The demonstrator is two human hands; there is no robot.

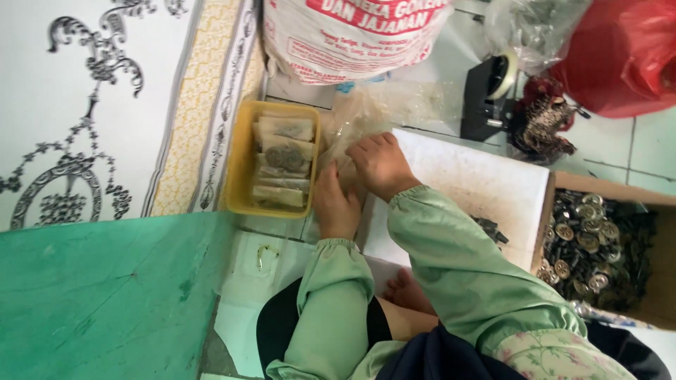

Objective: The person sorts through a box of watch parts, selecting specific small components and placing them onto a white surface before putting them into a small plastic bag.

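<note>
Far left: a white cloth (pixel 77 105) with black scrollwork and a yellow patterned border lies flat, and below it sits a green painted surface (pixel 105 295).

Yellow tray (pixel 236 169): a small plastic tub just left of the hands, holding a stack of small filled clear packets (pixel 284 160) with dark contents.

Left hand (pixel 336 204): palm down, fingers pressed onto a clear plastic bag (pixel 373 112); whether they pinch the film or only pin it, I cannot tell.

Right hand (pixel 380 165): laid over the same bag beside the left hand, fingers curled onto the film, apparently gripping its edge, though the fingertips are hidden.

The bag: crumpled on the floor between the yellow tray and a white board (pixel 479 183), under both hands. It looks thin, limp and light, likely slippery and easy to tear; taking it by the open rim with two fingers seems the safest hold.

Behind: a large white sack (pixel 352 35) with red print.

Centre right: a black tape dispenser (pixel 489 88) stands beyond the board, a dark patterned cloth (pixel 542 123) beside it.

Far right: a red plastic bag (pixel 623 60), and a cardboard box (pixel 598 243) full of dark round metal pieces.

Near: green sleeves (pixel 451 260) and a bare foot (pixel 405 290).
</note>
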